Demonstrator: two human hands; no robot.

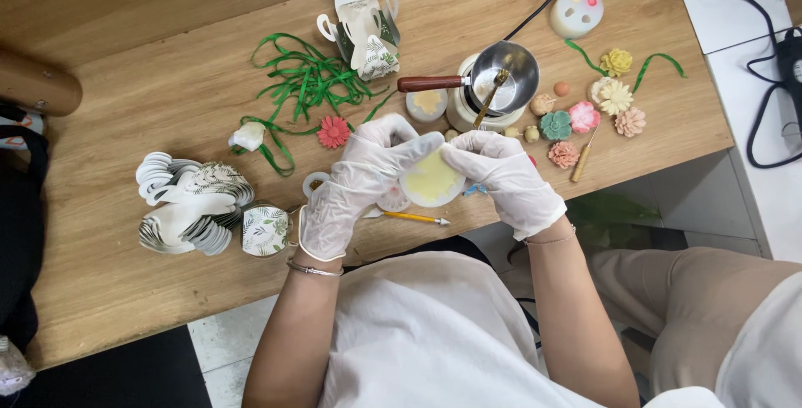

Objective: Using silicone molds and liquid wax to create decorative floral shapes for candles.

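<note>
The scene is viewed from a single head camera, aimed steeply down and close over the near edge of the wooden table [150, 283].

Left hand [361, 178] and right hand [504, 176] (both white-gloved) meet fingertip to fingertip, curled.

Behind the pale yellow round mould [432, 179], the green ribbon [309, 82] lies left of the silver melting pot [504, 76]; pink, teal and cream wax flowers [585, 117] right. White gloves; leaf-patterned boxes [266, 230] far left.
</note>
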